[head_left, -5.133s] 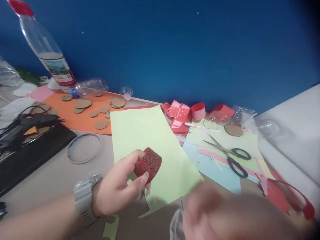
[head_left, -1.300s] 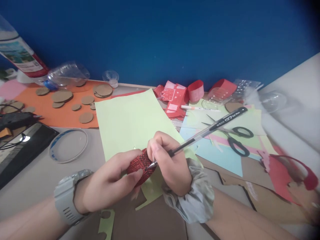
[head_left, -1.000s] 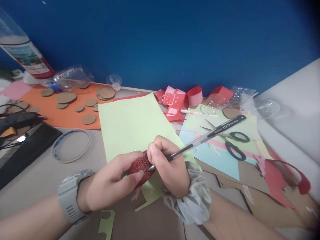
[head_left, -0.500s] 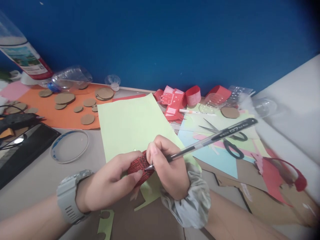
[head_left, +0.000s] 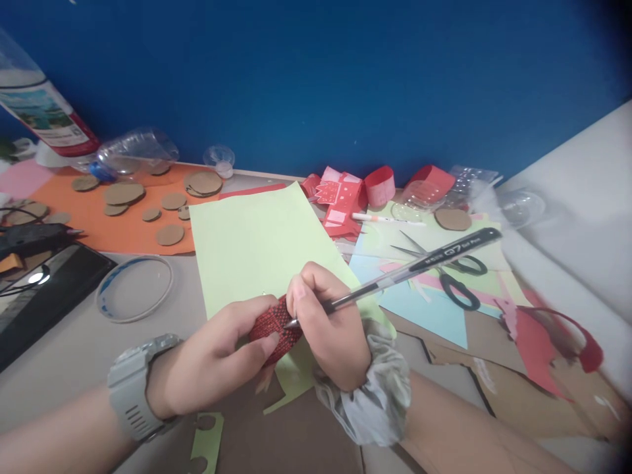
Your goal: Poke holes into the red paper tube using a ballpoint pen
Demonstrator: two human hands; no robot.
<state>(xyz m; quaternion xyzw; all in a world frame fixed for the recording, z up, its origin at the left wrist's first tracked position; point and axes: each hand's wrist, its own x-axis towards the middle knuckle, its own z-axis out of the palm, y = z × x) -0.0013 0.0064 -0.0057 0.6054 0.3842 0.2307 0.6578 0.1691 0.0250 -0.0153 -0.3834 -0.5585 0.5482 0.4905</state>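
Observation:
My left hand (head_left: 222, 355), with a grey watch at its wrist, pinches a small red piece with dark markings (head_left: 271, 331) between thumb and fingers. A black gel pen (head_left: 409, 268) is gripped in my right hand (head_left: 328, 322), which wears a grey-green scrunchie at the wrist. The pen tip rests at the face of the red piece, and the right fingertips are at its upper right edge. Beneath and behind both hands lies a light green sheet (head_left: 247, 243).
Black scissors (head_left: 459, 291) lie on coloured papers at right. Cardboard discs (head_left: 123, 193) cover an orange sheet (head_left: 64, 197) at left, near a clear bottle (head_left: 141, 155). A tape ring (head_left: 134, 289) sits left of the hands. Red paper cutouts (head_left: 340, 197) stand by the blue wall.
The whole view has shifted slightly. The pen tip sits a little higher on the red piece, and the pen has moved slightly with my right hand. Both grips are unchanged.

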